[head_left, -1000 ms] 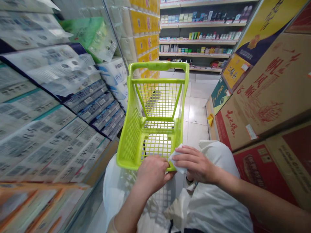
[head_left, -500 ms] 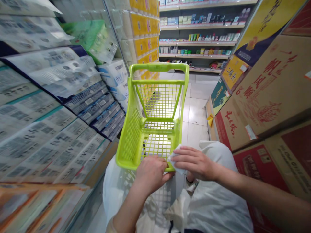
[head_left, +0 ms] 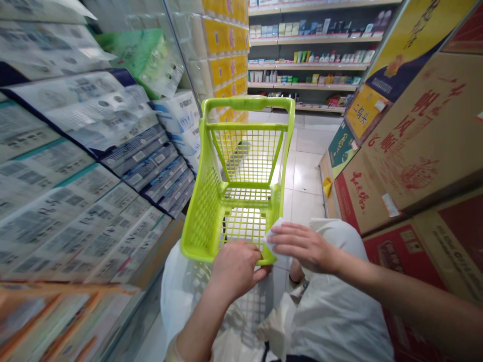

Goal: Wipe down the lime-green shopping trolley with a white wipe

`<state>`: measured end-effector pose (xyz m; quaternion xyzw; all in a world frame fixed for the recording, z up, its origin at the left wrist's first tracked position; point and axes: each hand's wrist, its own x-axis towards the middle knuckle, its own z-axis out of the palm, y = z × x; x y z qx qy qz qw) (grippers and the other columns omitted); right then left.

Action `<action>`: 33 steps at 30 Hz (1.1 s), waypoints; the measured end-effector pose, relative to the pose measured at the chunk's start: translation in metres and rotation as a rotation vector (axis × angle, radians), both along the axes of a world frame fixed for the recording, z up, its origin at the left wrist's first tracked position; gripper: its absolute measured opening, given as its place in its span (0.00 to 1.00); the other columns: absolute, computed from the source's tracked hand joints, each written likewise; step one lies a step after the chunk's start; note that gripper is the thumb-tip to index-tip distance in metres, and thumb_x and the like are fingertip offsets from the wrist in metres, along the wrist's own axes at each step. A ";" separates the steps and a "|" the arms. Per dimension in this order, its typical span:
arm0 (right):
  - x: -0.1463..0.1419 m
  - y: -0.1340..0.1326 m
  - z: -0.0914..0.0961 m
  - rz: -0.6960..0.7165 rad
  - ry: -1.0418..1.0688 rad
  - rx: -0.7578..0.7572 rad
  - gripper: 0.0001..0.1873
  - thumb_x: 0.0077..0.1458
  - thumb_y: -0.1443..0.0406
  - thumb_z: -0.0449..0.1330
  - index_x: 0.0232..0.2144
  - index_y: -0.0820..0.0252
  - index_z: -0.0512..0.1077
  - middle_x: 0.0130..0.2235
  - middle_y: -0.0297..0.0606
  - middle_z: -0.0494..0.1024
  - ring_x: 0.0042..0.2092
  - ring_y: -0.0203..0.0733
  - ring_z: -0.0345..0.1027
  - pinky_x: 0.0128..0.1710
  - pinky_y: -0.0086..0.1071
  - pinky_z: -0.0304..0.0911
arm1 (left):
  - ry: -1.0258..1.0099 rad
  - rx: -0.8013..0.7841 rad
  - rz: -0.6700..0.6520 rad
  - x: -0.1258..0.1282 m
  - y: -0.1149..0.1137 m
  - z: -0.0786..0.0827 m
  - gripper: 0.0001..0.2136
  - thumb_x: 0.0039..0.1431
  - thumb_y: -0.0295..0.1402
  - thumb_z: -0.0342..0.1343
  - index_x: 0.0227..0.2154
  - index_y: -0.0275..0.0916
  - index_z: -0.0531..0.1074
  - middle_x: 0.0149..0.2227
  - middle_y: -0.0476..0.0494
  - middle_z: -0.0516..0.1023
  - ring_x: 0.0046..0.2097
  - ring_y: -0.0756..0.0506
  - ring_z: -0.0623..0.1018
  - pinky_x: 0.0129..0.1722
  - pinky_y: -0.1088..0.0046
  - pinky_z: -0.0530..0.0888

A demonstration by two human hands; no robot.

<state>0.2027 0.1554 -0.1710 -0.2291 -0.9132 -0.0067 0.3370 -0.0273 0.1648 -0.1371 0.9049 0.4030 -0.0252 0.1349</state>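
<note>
A lime-green plastic shopping basket (head_left: 211,201) stands in front of me in a shop aisle, with nothing inside it. My left hand (head_left: 236,266) is closed over its near rim. My right hand (head_left: 302,246) lies with fingers fairly flat on a small white cloth or tissue (head_left: 274,232), pressing it against the basket's near right corner. Below the hands are my white clothes (head_left: 332,322).
Stacked packs of tissue paper (head_left: 75,166) fill the shelves on the left. Large cardboard boxes (head_left: 415,136) with red print rise on the right. A tiled floor (head_left: 307,171) runs ahead to shelves of small bottles and boxes (head_left: 320,55) at the aisle's far end.
My right hand with the white cloth has slid slightly up and left along the basket's rim. The left hand has stayed where it was.
</note>
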 end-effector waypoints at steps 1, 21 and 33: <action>0.005 0.010 0.001 -0.071 0.041 0.008 0.16 0.68 0.69 0.46 0.48 0.62 0.72 0.51 0.46 0.80 0.63 0.42 0.63 0.63 0.42 0.63 | -0.005 0.004 -0.002 0.000 0.000 0.000 0.12 0.58 0.44 0.59 0.32 0.42 0.80 0.34 0.44 0.83 0.40 0.41 0.79 0.40 0.67 0.70; 0.008 0.027 0.008 -0.253 0.067 0.010 0.19 0.66 0.74 0.47 0.54 0.61 0.70 0.52 0.44 0.80 0.63 0.40 0.64 0.62 0.42 0.64 | -0.034 0.032 -0.017 -0.001 -0.001 0.000 0.11 0.57 0.43 0.60 0.30 0.41 0.80 0.33 0.44 0.83 0.39 0.43 0.78 0.38 0.69 0.69; 0.015 0.032 0.008 -0.218 0.101 0.015 0.19 0.66 0.73 0.47 0.53 0.60 0.71 0.53 0.45 0.79 0.64 0.40 0.63 0.61 0.43 0.65 | -0.034 0.022 -0.016 -0.002 -0.002 0.000 0.10 0.57 0.42 0.60 0.31 0.42 0.80 0.34 0.46 0.82 0.39 0.42 0.78 0.39 0.68 0.69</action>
